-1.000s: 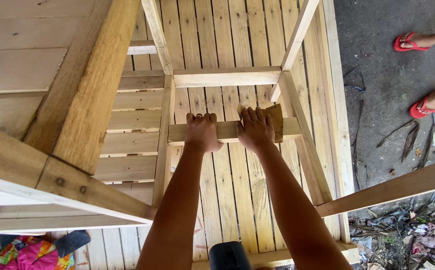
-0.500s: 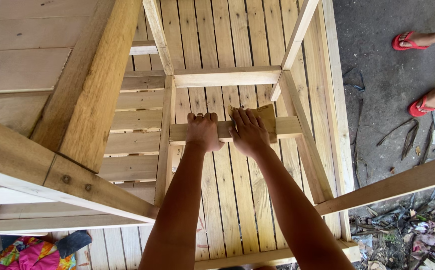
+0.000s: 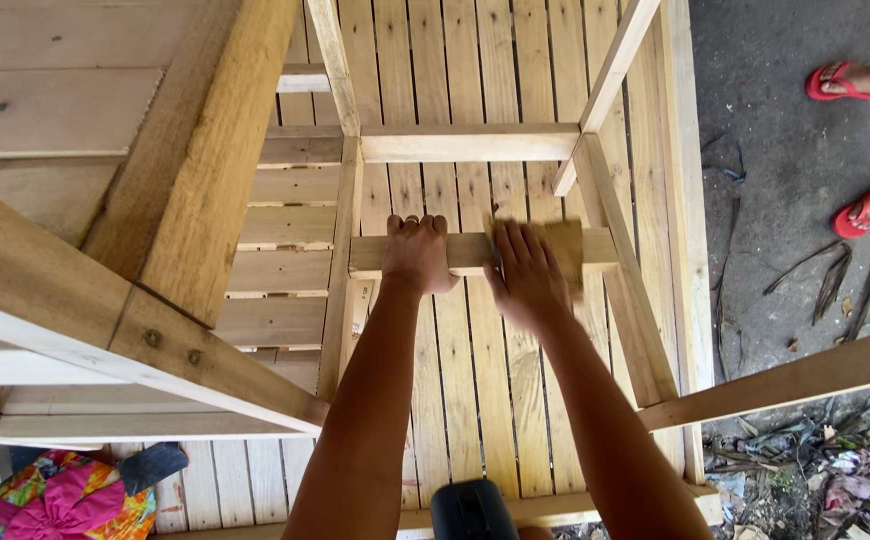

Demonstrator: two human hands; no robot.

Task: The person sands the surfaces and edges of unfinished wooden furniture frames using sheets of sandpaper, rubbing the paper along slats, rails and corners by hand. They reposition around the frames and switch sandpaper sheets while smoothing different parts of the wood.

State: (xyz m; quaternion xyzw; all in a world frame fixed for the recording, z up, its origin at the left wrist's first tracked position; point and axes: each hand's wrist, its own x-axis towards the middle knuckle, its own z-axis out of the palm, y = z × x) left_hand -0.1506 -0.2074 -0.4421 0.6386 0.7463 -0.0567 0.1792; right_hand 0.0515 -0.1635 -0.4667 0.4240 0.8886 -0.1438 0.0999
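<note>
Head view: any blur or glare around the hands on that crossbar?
Head view: right hand and the sandpaper under it are motion-blurred; left hand gripping the crossbar is sharp; light is soft and even, no glare, only mild shadow.

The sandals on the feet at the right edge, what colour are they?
Red; the sandals show in the head view, on dark ground.

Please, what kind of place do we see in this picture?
Probably an outdoor or open-sided woodworking spot. A person presses a tan sheet of sandpaper on a pale wooden crossbar of an unpainted slatted frame, which stands on dark bare ground with scattered litter.
</note>
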